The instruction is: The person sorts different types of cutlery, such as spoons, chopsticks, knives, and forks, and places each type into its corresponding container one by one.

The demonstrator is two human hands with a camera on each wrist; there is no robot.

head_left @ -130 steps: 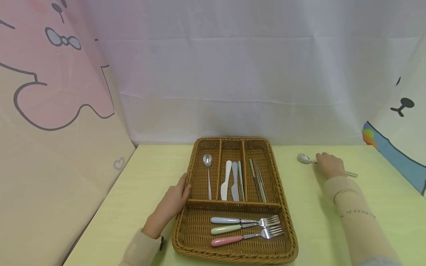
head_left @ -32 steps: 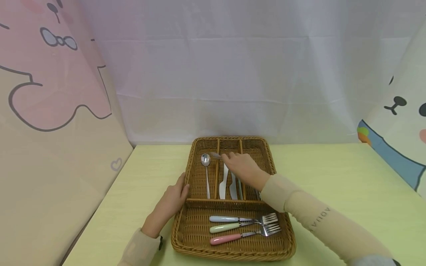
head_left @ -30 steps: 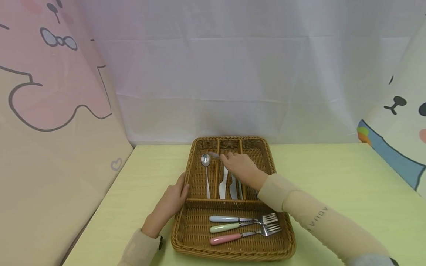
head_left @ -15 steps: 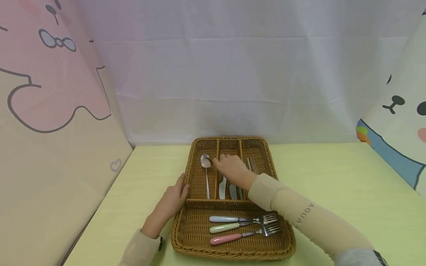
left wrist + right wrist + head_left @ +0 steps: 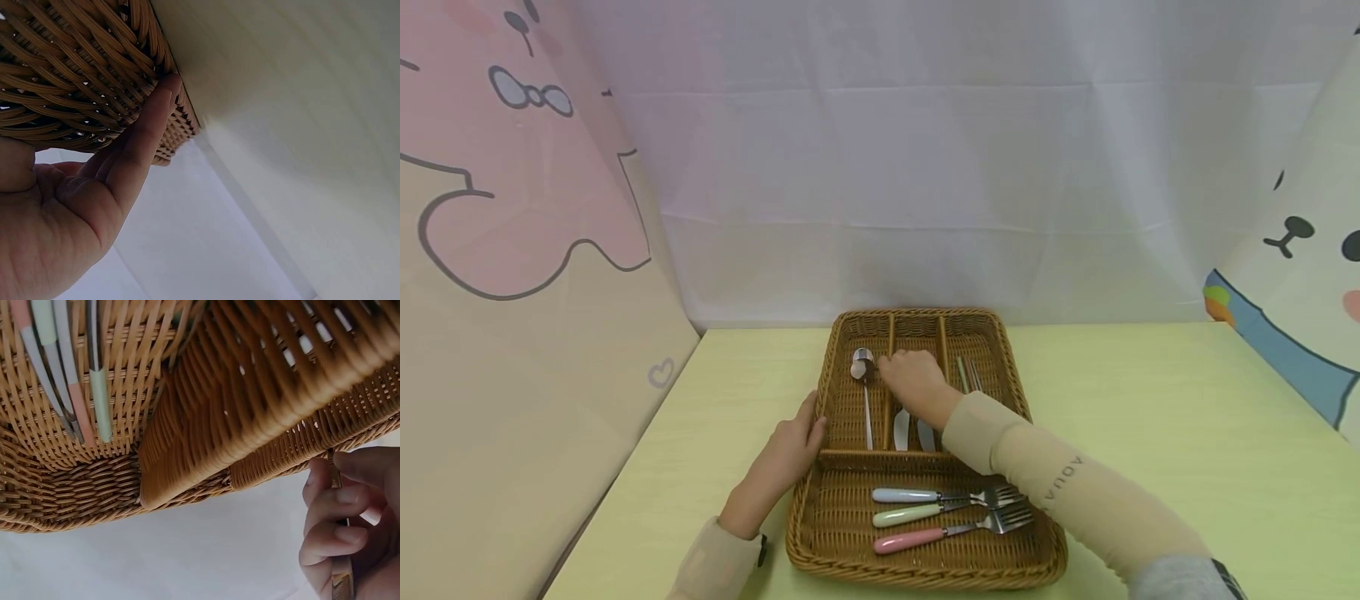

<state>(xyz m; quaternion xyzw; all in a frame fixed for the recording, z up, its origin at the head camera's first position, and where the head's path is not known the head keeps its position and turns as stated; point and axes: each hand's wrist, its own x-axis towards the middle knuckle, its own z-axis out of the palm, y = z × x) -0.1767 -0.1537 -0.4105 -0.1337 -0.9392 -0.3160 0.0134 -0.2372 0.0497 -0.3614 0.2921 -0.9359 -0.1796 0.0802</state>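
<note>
My right hand (image 5: 917,379) pinches a spoon (image 5: 859,369) by its metal handle, over the middle and left sections of a divided wicker basket (image 5: 925,575). Its bowl overlaps the bowl of another spoon (image 5: 868,417) lying in the left section. In the right wrist view, thumb and curled fingers wrap the handle, just past the basket's divider (image 5: 262,450). My left hand (image 5: 782,454) rests against the basket's left side; in the left wrist view its straight fingers (image 5: 147,131) lie along the outer wall.
Knives (image 5: 901,430) lie in the middle section, partly behind my right hand. Chopsticks (image 5: 65,375) lie in the right section. Forks with blue, green and pink (image 5: 910,542) handles fill the front section. A white cloth (image 5: 880,192) hangs behind the yellow table (image 5: 1135,392).
My right hand picked the spoon off the table at the right and carried it left over the basket. Lately it moved further left and nearer, over the left section. My left hand stayed put.
</note>
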